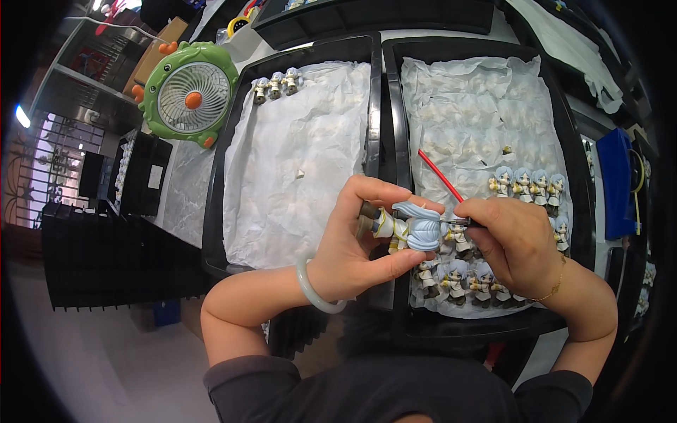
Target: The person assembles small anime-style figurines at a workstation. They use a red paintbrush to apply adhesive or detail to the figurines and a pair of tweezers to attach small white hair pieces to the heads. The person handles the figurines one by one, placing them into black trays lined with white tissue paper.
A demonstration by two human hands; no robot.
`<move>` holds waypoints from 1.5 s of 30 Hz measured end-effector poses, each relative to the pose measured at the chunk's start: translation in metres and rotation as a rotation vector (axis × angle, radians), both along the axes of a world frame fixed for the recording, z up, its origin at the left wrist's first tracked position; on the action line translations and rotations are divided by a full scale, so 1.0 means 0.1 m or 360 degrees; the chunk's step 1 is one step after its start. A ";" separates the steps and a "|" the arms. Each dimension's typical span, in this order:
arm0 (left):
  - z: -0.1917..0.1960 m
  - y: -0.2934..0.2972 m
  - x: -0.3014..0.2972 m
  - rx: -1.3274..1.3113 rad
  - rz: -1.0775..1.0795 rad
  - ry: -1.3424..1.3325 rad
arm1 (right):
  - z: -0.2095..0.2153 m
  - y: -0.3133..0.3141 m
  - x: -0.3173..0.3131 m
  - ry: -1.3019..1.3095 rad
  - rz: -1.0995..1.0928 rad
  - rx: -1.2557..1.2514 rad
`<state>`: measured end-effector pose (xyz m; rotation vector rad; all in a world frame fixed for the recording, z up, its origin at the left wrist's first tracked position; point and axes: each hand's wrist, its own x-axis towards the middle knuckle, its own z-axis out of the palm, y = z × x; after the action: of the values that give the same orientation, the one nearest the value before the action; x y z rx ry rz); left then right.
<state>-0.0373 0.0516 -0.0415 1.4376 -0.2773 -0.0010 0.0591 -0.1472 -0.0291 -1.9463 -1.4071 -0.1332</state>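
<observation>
My left hand [345,243] is closed around a small figurine [423,234] with pale blue hair and a white and gold outfit. The figurine lies sideways, its head towards my right hand [513,236]. In the right fingers is a thin red stick [441,175], slanting up and left. A slim dark tool tip [457,221] also projects from those fingers and meets the figurine's hair; whether it is a separate tool, I cannot tell. Below my hands, similar figurines [455,278] lie in the right black tray [396,92], lined with white paper.
A second paper-lined black tray [374,106] on the left holds 3 figurines [275,84] in its far corner. Beside it stands a green fan [227,77] with an orange hub. A blue bin [615,183] is at the right, and another black tray [374,20] lies behind.
</observation>
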 end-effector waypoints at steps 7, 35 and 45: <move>-0.01 -0.01 0.00 0.0037 0.0005 -0.0043 | -0.05 0.01 0.01 -0.0035 0.0010 0.0039; -0.02 -0.02 -0.11 -0.0050 0.0061 0.0004 | 0.02 0.00 0.01 0.0724 0.0230 -0.0105; 0.04 0.00 -0.04 0.0153 0.0010 -0.0329 | 0.05 -0.02 0.09 -0.0098 0.0092 0.0179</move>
<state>-0.0415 0.0517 -0.0375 1.5362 -0.4475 0.1416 0.0678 -0.1495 -0.0237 -1.8221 -1.4626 -0.2423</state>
